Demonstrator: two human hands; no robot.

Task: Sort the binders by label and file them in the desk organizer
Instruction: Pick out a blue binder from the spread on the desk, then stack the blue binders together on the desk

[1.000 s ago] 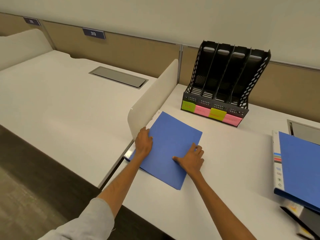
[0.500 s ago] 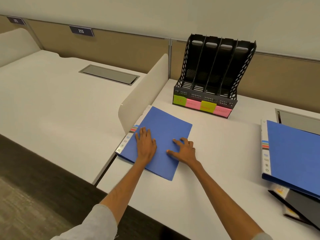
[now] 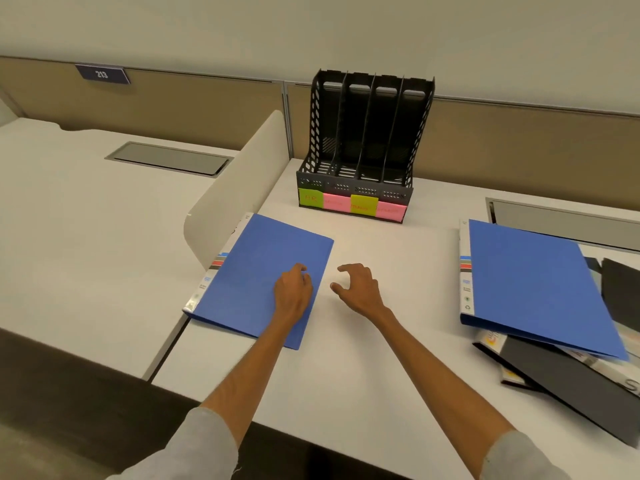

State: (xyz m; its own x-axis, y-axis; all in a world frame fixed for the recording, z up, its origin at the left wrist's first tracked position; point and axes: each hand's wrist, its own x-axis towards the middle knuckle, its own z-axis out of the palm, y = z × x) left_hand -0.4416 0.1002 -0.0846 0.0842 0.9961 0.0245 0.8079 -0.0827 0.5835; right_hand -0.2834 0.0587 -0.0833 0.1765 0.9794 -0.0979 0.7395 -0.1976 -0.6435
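A blue binder (image 3: 263, 275) lies flat and closed at the left edge of the desk (image 3: 398, 341), its white spine with coloured stripes turned toward a low white divider (image 3: 239, 202) just beside it. The person's left hand (image 3: 294, 289) rests on the cover near the binder's right edge, fingers bent under the knuckles; whether they pinch the cover cannot be told. The right hand (image 3: 360, 289) is over bare desk just right of that edge, apart from the binder, its fingers half curled and spread like a claw, holding nothing. Both forearms are bare below grey sleeves.

Toward the desk's back edge, against the tan partition, stands the black desk organizer (image 3: 367, 140), four upright slots facing the person. A row of sticky labels (image 3: 351, 204) runs across its front: green, pink, yellow, pink. The green one reads "HR"; the others are too faint to read.

At the desk's right edge a second blue binder (image 3: 533, 282) lies tilted atop a loose pile of black binders (image 3: 571, 379), its striped spine facing left.

Beyond the divider, the neighbouring desk (image 3: 86, 237) carries a grey hatch (image 3: 169, 159) set into its top, and a dark plate (image 3: 102, 75) on the partition behind reads 213.
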